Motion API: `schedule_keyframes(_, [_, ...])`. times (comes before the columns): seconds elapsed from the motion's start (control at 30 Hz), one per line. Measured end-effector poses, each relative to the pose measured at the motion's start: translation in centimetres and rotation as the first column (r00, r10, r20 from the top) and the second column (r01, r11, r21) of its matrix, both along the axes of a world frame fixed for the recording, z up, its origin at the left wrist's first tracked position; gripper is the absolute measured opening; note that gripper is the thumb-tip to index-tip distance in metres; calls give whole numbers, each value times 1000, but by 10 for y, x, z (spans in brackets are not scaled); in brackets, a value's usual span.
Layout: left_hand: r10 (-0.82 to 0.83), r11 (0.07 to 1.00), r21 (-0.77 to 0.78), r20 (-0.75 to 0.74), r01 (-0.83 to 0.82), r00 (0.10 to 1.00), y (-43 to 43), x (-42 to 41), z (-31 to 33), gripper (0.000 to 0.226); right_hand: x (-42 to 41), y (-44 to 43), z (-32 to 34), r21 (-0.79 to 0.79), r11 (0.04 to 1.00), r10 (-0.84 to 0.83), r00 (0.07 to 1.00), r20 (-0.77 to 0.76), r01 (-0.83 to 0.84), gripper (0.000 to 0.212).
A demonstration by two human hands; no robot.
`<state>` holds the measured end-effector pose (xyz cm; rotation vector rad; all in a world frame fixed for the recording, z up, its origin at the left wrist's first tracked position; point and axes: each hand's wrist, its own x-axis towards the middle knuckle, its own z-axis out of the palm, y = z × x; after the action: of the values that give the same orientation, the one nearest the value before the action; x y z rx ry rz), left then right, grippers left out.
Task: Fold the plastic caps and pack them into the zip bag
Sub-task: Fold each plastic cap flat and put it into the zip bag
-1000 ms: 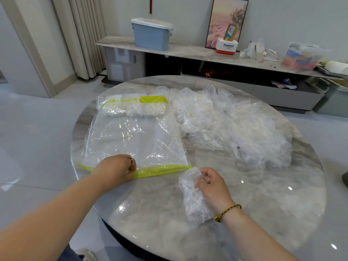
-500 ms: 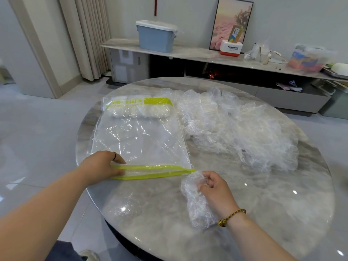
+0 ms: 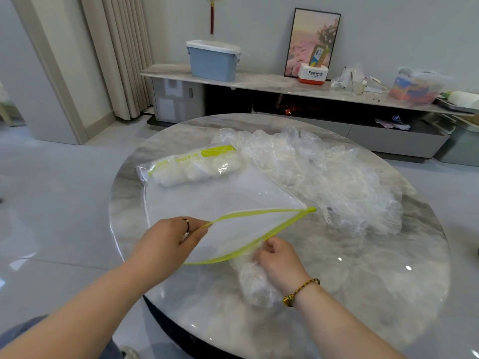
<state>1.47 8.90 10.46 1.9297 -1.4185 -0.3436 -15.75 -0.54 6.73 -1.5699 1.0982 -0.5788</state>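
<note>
A clear zip bag (image 3: 207,200) with a yellow-green zip strip lies on the round marble table (image 3: 388,281). Its mouth gapes wide toward me. My left hand (image 3: 168,242) pinches the upper zip edge and holds it lifted. My right hand (image 3: 278,260) grips a folded plastic cap (image 3: 255,283) right at the lower zip edge. Several folded white caps (image 3: 194,172) fill the far end of the bag. A loose heap of clear plastic caps (image 3: 324,174) lies to the right of the bag.
Behind the table runs a low marble console (image 3: 259,82) with a blue lidded bin (image 3: 212,60), a framed picture (image 3: 312,41), a white and red box (image 3: 312,73) and clutter. Curtains (image 3: 124,55) hang at the back left. Grey floor tiles surround the table.
My left hand has lifted the upper zip edge, so the bag's mouth now gapes. My right hand has carried the folded cap up to the bag's mouth.
</note>
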Motion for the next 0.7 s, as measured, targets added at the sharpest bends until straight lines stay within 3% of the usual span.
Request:
schedule_keyframes(0.07, [-29, 1000, -10, 29, 29, 999, 10, -6, 2, 61, -1, 2, 18, -55, 984, 156, 964, -216, -171, 31])
schedule_keyframes(0.1, [-27, 1000, -8, 52, 27, 998, 13, -8, 0, 68, -3, 3, 26, -50, 956, 256, 904, -343, -290, 29])
schedule_keyframes(0.17, [7, 1000, 2, 107, -7, 994, 16, -6, -5, 52, -10, 11, 36, 14, 904, 383, 794, -473, -428, 29])
schedule_keyframes(0.23, [9, 1000, -4, 135, -8, 991, 15, -7, -5, 35, -14, 19, 35, 82, 901, 419, 810, -410, -425, 31])
schedule_keyframes(0.3, [-28, 999, -42, 150, 34, 988, 14, -10, -5, 44, -11, 24, 31, 93, 945, 327, 923, -200, -315, 29])
schedule_keyframes(0.37, [-87, 992, -76, 147, 99, 985, 15, -14, -3, 63, -3, 23, 26, 70, 980, 192, 979, -63, -187, 27])
schedule_keyframes(0.5, [-152, 984, -79, 103, 160, 983, 21, -14, 0, 81, 24, 12, 26, 150, 983, 106, 994, 9, -107, 30])
schedule_keyframes(0.6, [-240, 970, -19, 64, 242, 969, 31, -13, 2, 85, 46, -3, 29, 95, 995, 42, 999, -34, -39, 27])
schedule_keyframes(0.63, [-252, 968, 1, 15, 252, 968, 34, -12, 4, 76, 53, -5, 30, 71, 997, 2, 1000, -14, -1, 24])
schedule_keyframes(0.7, [-209, 978, -5, -84, 209, 974, 35, -5, 7, 35, 63, -7, 26, 91, 993, -82, 996, 45, 78, 27])
